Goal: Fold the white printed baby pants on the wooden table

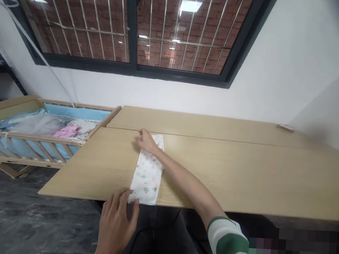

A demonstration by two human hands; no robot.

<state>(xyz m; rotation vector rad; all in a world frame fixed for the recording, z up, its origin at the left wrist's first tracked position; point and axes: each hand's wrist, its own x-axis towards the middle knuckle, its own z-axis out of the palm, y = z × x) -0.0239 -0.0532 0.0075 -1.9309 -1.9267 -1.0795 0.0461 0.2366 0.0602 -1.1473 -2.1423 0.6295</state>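
A white cloth with small green and dark prints lies on the wooden table as a long, narrow strip, its near end level with the table's front edge. At its near left corner is my left hand, thumb and fingers apart, the fingertips at or just over the cloth. My right hand reaches across the far end of the strip. Its fingers are curled in and lie past the cloth's left edge, over bare wood, with nothing visible in them. The wrist covers part of the cloth.
The light wooden table has a lengthwise seam. Left of it stands a crib with blue lining, holding a pink cloth and other bedding. A small flat item lies at the back right. Behind is a barred window.
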